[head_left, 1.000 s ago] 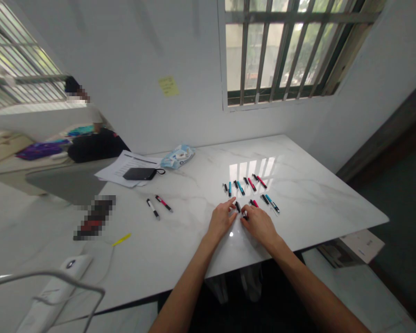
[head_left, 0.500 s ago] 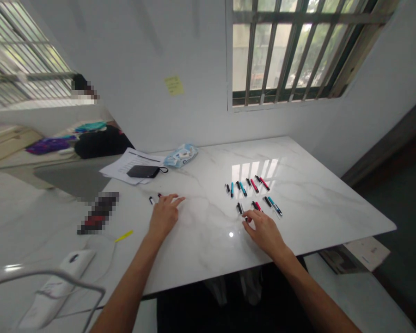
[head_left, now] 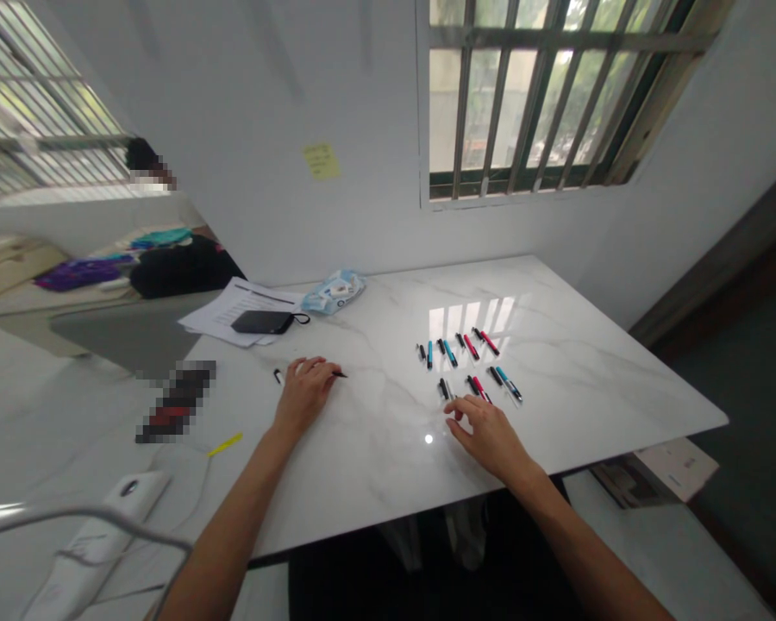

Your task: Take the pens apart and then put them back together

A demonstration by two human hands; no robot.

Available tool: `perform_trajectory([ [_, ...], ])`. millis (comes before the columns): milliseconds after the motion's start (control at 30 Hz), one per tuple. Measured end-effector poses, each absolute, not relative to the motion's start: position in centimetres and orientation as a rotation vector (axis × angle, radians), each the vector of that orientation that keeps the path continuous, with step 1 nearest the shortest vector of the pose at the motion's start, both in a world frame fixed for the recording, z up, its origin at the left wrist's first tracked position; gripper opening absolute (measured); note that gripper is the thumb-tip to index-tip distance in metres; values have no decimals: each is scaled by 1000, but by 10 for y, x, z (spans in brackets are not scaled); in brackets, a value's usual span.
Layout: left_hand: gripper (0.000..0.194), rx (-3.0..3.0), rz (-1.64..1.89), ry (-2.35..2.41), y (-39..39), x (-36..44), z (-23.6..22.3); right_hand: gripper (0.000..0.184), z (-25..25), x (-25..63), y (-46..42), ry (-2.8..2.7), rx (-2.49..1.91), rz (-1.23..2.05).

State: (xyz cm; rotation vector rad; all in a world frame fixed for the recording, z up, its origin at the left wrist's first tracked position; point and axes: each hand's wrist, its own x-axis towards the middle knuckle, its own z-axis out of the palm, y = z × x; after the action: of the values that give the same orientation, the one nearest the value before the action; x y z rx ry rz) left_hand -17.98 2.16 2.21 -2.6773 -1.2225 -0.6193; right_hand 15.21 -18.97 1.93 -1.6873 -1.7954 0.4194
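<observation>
My left hand point(head_left: 305, 390) rests on the white marbled table point(head_left: 381, 466), its fingers closed round a dark pen point(head_left: 340, 374) whose pointed end juts out to the right. Beside its wrist side lies a black-and-white pen piece point(head_left: 278, 377), partly hidden. My right hand point(head_left: 486, 429) hovers at the lower row of pens, thumb and forefinger apart with nothing seen between them. Just beyond its fingertips are a black cap point(head_left: 443, 389), a red pen point(head_left: 481, 389) and a blue pen point(head_left: 509, 383). Behind, blue pens point(head_left: 450, 353) and red pens point(head_left: 490, 342) lie with their caps alongside.
Papers point(head_left: 210, 315) carry a black pouch point(head_left: 262, 322) at the back left, near a blue-white wipes packet point(head_left: 334, 292). A yellow strip point(head_left: 225, 445) and a white power strip point(head_left: 97, 543) lie left. A box point(head_left: 669, 470) sits below the table's right edge.
The fingers of my left hand have closed on a dark pen, which now sticks out to the right. My right hand's thumb and forefinger have moved slightly left, off the lower-row pen.
</observation>
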Motion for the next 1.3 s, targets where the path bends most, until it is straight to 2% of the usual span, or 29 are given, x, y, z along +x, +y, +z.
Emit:
perform_trajectory([
  [67, 21, -2675, -769, -1124, 9, -162, 25, 4, 21, 151, -188, -1777, -1659, 439],
  [267, 25, -2745, -1158, -1145, -43, -106, 24, 46, 30, 129, -159, -1658, -1664, 517],
  [467, 22, -2804, -1281, -1154, -73, -86, 6, 64, 26, 104, -112, -1628, -1683, 562],
  [800, 20, -2916, -1379, -1144, -76, -86, -1, 46, 18, 85, -104, -1486, -1504, 538],
  [1000, 32, -2956, -1330, -1377, -76, -89, -2, 19, 25, 97, -109, -1472, -1249, 771],
  [1133, 31, -2949, -1337, -1509, -78, -89, -1, 21, 24, 100, -106, -1425, -1183, 929],
  [1300, 25, -2997, -1421, -1447, -80, -87, -3, 21, 25, 107, -98, -1334, -1169, 884],
])
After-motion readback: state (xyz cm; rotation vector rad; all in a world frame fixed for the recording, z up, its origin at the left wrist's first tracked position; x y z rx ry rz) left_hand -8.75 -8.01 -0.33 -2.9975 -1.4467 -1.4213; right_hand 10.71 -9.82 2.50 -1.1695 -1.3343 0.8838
